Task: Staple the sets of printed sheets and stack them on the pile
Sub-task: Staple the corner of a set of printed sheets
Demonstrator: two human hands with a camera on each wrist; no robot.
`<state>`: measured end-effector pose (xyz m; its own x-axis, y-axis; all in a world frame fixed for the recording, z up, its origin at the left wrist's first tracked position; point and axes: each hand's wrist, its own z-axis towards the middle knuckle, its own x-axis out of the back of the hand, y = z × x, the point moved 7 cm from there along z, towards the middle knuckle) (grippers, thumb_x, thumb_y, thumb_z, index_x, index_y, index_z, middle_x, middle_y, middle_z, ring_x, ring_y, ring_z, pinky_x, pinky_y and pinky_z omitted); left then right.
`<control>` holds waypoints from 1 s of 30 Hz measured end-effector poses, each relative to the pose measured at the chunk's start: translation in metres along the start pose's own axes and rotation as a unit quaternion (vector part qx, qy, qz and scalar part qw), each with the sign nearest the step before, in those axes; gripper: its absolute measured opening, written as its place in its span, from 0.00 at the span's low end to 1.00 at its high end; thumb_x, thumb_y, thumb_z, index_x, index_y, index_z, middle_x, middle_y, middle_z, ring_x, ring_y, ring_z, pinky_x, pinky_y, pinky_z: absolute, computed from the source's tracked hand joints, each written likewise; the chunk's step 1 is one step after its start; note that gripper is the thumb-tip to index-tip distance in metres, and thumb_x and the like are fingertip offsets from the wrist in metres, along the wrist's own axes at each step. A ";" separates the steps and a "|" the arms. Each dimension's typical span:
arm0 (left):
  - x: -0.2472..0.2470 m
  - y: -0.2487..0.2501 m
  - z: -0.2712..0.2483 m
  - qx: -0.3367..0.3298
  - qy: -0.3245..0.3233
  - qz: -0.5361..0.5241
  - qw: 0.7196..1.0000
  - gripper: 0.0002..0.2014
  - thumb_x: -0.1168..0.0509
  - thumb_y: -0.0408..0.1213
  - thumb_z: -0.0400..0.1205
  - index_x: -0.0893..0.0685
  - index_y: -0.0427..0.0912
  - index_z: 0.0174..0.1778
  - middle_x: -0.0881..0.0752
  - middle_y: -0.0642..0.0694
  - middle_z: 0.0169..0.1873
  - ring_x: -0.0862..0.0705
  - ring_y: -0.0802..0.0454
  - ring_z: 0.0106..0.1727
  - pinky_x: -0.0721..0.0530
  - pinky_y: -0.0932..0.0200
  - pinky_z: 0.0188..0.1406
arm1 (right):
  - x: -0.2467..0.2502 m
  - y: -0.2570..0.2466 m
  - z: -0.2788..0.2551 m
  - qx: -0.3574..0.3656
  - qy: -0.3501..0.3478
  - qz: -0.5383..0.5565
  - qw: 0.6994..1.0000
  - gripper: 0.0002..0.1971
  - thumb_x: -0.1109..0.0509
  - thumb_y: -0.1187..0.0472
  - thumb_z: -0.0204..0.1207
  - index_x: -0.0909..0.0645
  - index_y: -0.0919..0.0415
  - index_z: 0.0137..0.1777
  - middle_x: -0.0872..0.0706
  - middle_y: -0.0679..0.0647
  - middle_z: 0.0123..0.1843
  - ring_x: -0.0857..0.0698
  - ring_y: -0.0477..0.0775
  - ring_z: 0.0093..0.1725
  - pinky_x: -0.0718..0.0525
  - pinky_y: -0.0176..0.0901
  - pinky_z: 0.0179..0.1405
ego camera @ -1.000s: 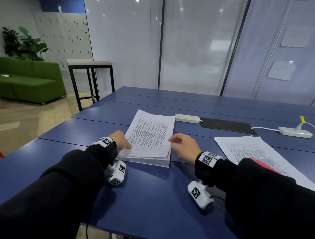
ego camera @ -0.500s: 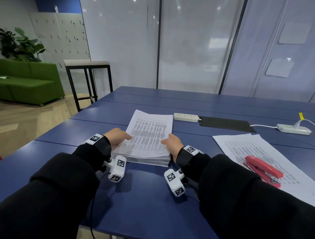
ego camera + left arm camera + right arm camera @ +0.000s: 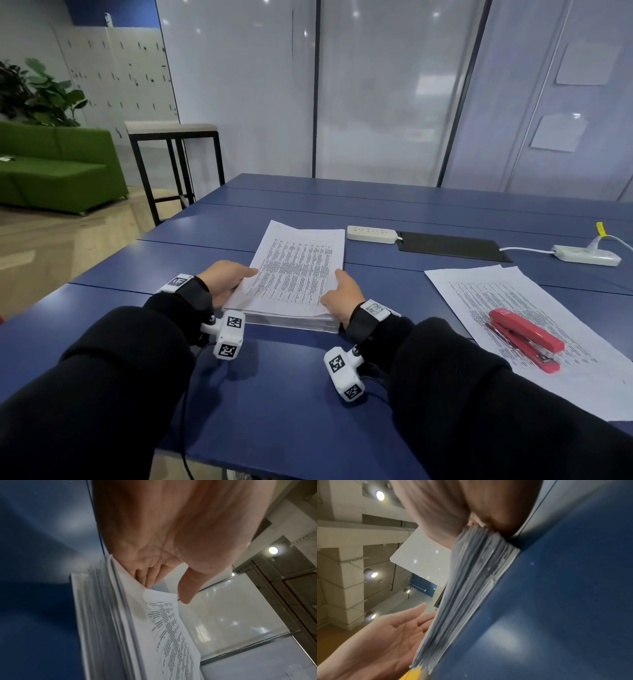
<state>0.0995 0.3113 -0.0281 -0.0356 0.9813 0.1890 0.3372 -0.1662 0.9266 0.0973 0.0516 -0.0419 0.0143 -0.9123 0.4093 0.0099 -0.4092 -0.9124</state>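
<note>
A thick pile of printed sheets (image 3: 298, 274) lies in the middle of the blue table (image 3: 274, 394). My left hand (image 3: 222, 284) is at the pile's left edge. Its straight fingers (image 3: 145, 577) are slipped under the top sheets and its thumb hovers just above them. My right hand (image 3: 342, 298) rests at the pile's near right corner, thumb lying on the top sheet and palm against the side (image 3: 471, 581). Its fingers are hidden. A red stapler (image 3: 524, 337) lies on a loose set of printed sheets (image 3: 496, 291) to the right, away from both hands.
A white power strip (image 3: 371, 234) and a black mat (image 3: 448, 246) lie behind the pile, and a second power strip (image 3: 587, 255) with a cable lies at the far right. A high table (image 3: 171, 127) and a green sofa (image 3: 51, 171) stand off to the left.
My right hand has come in from the right to the pile's near right corner. My left hand has slid its fingers under the top sheets at the left edge.
</note>
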 end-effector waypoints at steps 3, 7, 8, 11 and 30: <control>-0.017 0.003 -0.021 -0.002 -0.022 -0.050 0.999 0.08 0.36 0.28 0.90 0.17 0.25 0.53 0.11 0.29 0.56 0.11 0.35 0.54 0.12 0.43 0.56 | 0.008 0.009 0.004 -0.019 -0.021 -0.020 0.999 0.12 0.38 0.77 0.80 0.27 0.59 0.50 0.19 0.52 0.51 0.22 0.51 0.44 0.26 0.28 0.32; -0.047 0.002 -0.025 -0.010 -0.053 -0.074 0.996 0.08 0.38 0.29 0.90 0.20 0.26 0.60 0.10 0.29 0.58 0.09 0.36 0.55 0.09 0.47 0.47 | 0.037 0.026 0.003 -0.032 -0.017 -0.040 0.999 0.17 0.34 0.75 0.78 0.24 0.71 0.67 0.17 0.62 0.63 0.16 0.62 0.60 0.18 0.48 0.56; -0.055 0.003 -0.026 -0.012 -0.056 -0.069 0.996 0.10 0.37 0.30 0.90 0.20 0.27 0.63 0.11 0.28 0.62 0.10 0.33 0.59 0.10 0.44 0.53 | 0.046 0.032 0.002 -0.035 -0.014 -0.032 0.999 0.13 0.33 0.76 0.77 0.23 0.72 0.61 0.16 0.63 0.59 0.16 0.63 0.58 0.17 0.49 0.55; -0.073 0.004 -0.025 -0.015 -0.054 -0.049 0.997 0.06 0.36 0.32 0.90 0.20 0.31 0.53 0.10 0.28 0.59 0.08 0.37 0.51 0.11 0.46 0.50 | 0.066 0.043 -0.003 -0.061 -0.023 -0.003 0.998 0.15 0.28 0.78 0.74 0.26 0.58 0.43 0.18 0.56 0.47 0.20 0.53 0.44 0.21 0.40 0.42; -0.333 0.083 -0.139 -0.358 -0.205 0.432 0.802 0.23 0.28 0.42 0.85 0.19 0.50 0.77 0.22 0.50 0.76 0.22 0.47 0.75 0.27 0.58 0.71 | 0.309 0.096 -0.125 -0.129 -0.103 -0.459 0.873 0.30 0.14 0.46 0.68 0.20 0.46 0.68 0.14 0.47 0.61 0.16 0.54 0.59 0.17 0.49 0.60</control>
<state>0.0084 -0.0431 0.0306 0.2819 0.3955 0.8741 -0.5625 -0.6699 0.4846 -0.0220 -0.2719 -0.0029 0.2991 -0.1862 0.9359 -0.1137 -0.9807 -0.1588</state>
